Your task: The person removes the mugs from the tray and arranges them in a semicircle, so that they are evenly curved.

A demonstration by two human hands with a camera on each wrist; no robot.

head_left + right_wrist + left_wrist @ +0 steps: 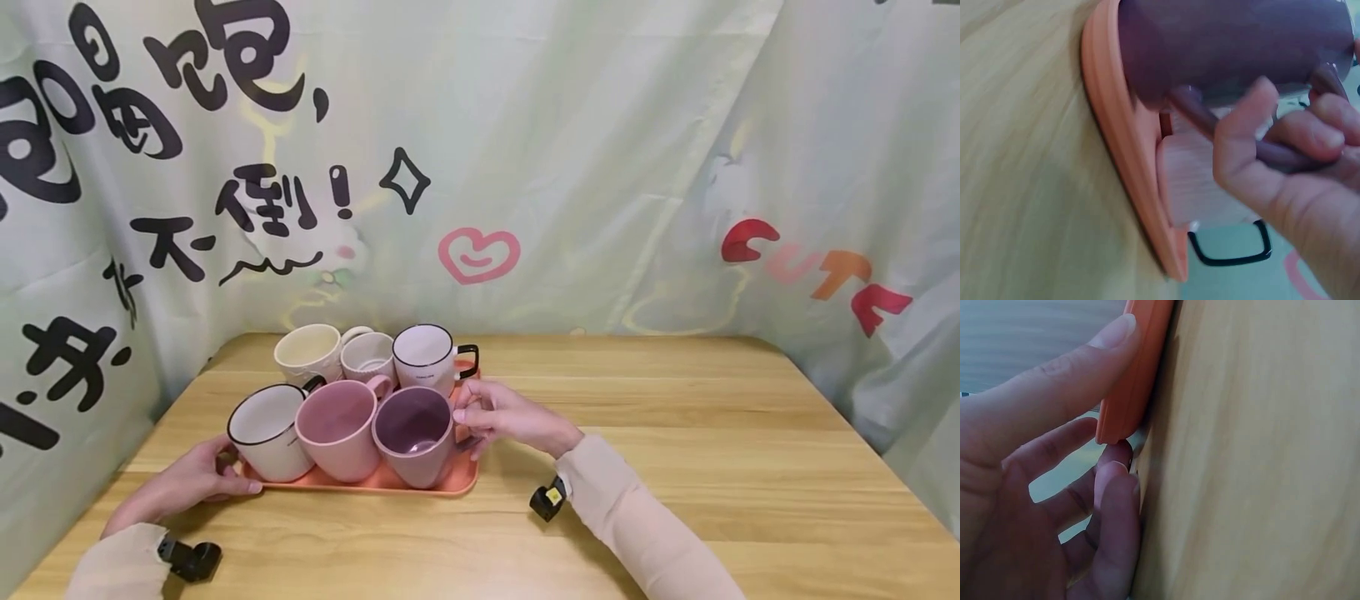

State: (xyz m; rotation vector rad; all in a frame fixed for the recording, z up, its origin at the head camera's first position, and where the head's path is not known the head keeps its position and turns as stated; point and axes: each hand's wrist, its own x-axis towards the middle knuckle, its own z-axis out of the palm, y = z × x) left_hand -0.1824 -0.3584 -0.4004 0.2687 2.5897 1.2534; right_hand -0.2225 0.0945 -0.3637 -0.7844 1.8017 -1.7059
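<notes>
In the head view an orange tray (356,484) holds several mugs in two rows. The front row has a white mug with a dark rim (272,457), a pink mug (347,454) and a purple mug (422,471). My right hand (517,419) grips the purple mug's handle (1291,156), fingers curled through it. That mug stands at the tray's right end. At the front left corner my left hand (187,481) holds the tray, its thumb on the rim (1124,403) and its fingers curled at the corner.
Behind stand a cream mug (306,367), a small whitish mug (367,357) and a white mug with a black handle (426,377). The wooden table (675,433) extends to the right. A printed curtain (570,167) hangs along its back and left sides.
</notes>
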